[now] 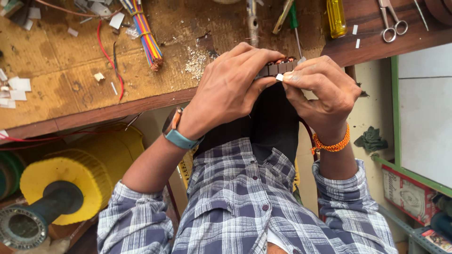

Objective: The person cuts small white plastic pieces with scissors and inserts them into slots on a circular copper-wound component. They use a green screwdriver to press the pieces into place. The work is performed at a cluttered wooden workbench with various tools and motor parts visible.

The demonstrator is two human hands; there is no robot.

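Both hands hold a dark, ring-shaped motor core [277, 68] with copper windings showing at its top, just in front of the workbench edge. My left hand [230, 87], with a watch on a teal strap at the wrist, wraps over the core's left side, fingers curled across the top. My right hand [325, 91], with an orange thread band at the wrist, grips the right side and pinches a small white paper slip [279, 77] against the core's rim. Most of the core is hidden behind my fingers.
On the worn wooden workbench [70, 70] lie a bundle of coloured wires [147, 37], a red wire [109, 56], white paper scraps [18, 88], a yellow-handled screwdriver [336, 19] and scissors [391, 21]. A yellow blower wheel [70, 178] sits lower left, a cardboard box [407, 195] lower right.
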